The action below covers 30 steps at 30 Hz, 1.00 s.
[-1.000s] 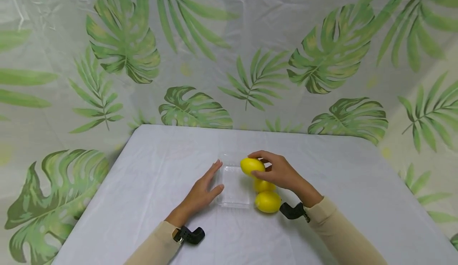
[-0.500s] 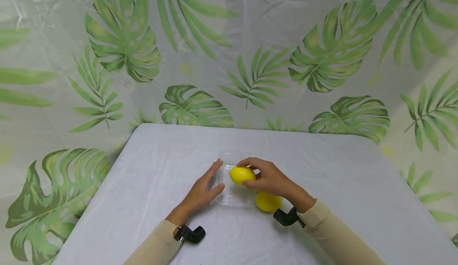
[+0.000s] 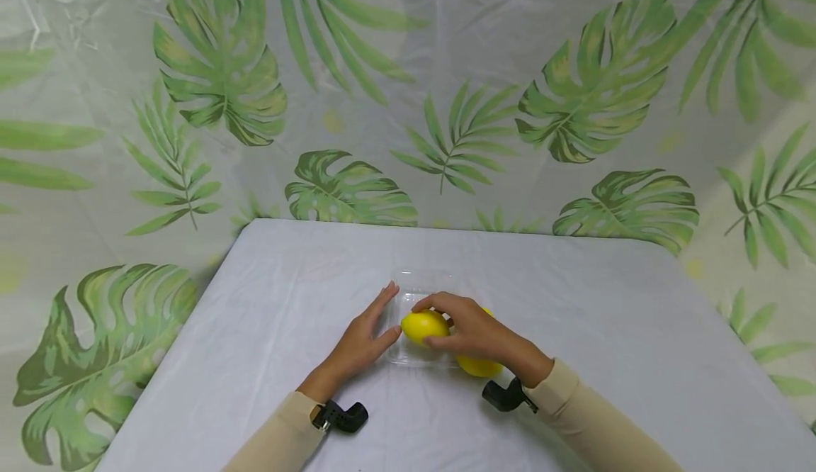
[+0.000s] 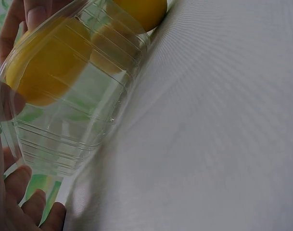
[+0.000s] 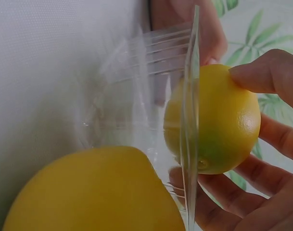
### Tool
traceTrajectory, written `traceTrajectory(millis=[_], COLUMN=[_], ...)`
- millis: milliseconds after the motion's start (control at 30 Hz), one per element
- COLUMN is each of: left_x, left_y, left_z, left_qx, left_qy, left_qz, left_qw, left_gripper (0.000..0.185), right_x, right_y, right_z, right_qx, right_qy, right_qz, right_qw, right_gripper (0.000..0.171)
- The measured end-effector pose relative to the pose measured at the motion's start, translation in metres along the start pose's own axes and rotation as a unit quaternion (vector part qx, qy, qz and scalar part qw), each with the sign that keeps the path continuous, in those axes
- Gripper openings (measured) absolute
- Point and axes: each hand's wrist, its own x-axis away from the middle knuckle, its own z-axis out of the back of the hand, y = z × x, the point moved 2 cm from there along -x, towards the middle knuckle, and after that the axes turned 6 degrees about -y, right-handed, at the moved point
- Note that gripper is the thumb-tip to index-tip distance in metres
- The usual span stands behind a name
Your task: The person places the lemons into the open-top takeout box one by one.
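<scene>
My right hand point(image 3: 474, 330) pinches a lemon point(image 3: 423, 324) just over the clear plastic tray point(image 3: 408, 355), my left hand point(image 3: 363, 341) flat against the tray's side. Placing step, I'd say: next, ease it down, let go. Another lemon point(image 3: 479, 367) waits beside on the table point(image 3: 574, 316).

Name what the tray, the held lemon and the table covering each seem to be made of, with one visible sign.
Tray: thin clear plastic, glossy; ribbed and see-through.
Lemon: possibly real or plastic; pitted, faintly shiny yellow skin.
Table covering: white fabric or soft sheet, matte; fine creases.
</scene>
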Motion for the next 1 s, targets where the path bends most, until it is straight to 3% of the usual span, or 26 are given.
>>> traceTrajectory(millis=[533, 1000], left_x=[0.0, -0.001], left_y=[0.002, 0.001], left_z=[0.001, 0.001], left_qx=[-0.004, 0.005], left_qy=[0.013, 0.01], left_qz=[-0.026, -0.031], left_qw=[0.9996, 0.9995], left_gripper=[0.056, 0.055], right_x=[0.002, -0.002], right_y=[-0.003, -0.003], right_z=[-0.007, -0.014], right_qx=[0.021, 0.043], right_qy=[-0.035, -0.073], right_qz=[0.011, -0.007], right_qw=[0.999, 0.996], right_gripper=[0.038, 0.037])
